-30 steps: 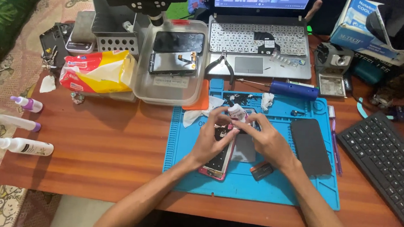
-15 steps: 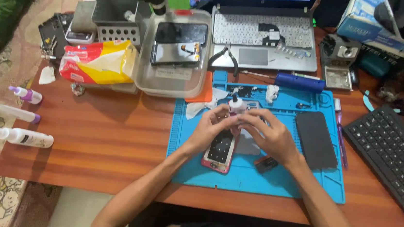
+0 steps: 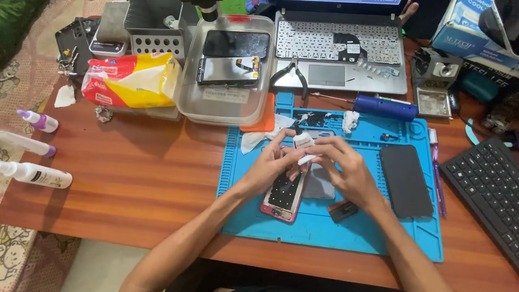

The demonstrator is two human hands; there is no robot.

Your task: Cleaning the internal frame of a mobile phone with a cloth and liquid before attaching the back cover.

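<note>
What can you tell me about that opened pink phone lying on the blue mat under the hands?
The pink phone lies flat on the blue mat, long side pointing away from the person. Its frame looks pink; the opened face is dark with small pale dots, too small to make out. The left hand covers its top end, and a grey panel lies against its right edge. Its near end is bare.
</note>
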